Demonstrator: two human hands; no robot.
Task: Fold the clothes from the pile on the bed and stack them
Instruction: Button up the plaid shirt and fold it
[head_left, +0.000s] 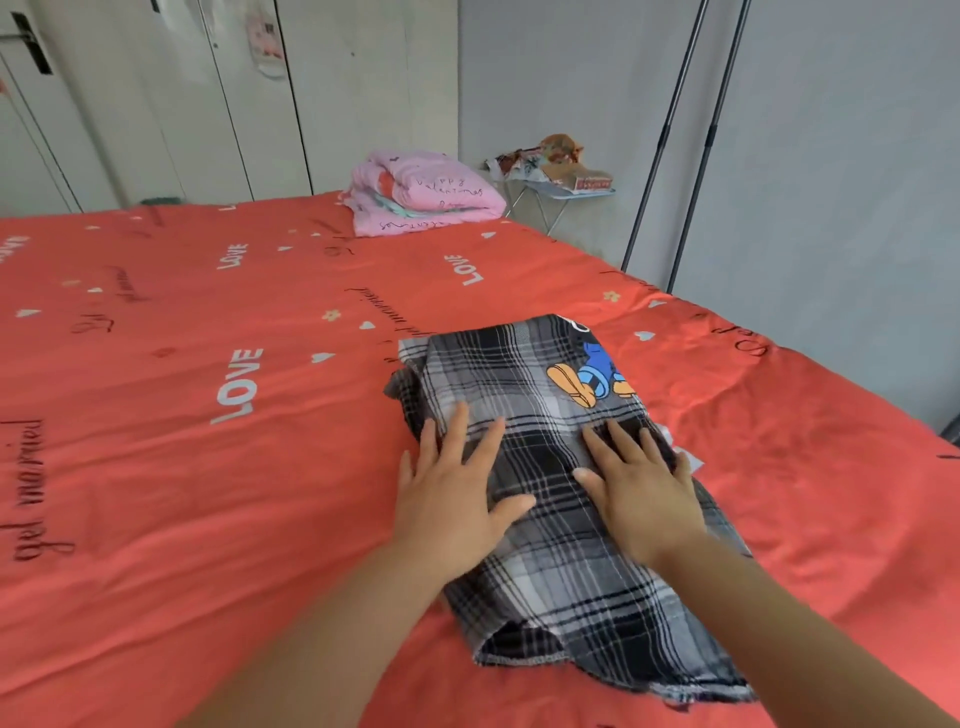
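Observation:
A black, grey and white plaid garment (524, 374) with a cartoon duck print lies folded into a long strip on the red bed sheet (208, 467), right of centre. My left hand (452, 488) rests flat on its left edge, fingers spread. On the cloth beside it, near the middle, my right hand (639, 488) also presses down flat with open fingers. Neither hand grips the fabric. The garment's near end (613, 660) is loose and slightly lifted.
A folded pink quilt (426, 195) sits at the far edge of the bed. A small folding table (561, 192) with clutter stands beyond the bed by the wall. White wardrobe doors (156, 104) line the back. Metal poles (670, 130) stand at right.

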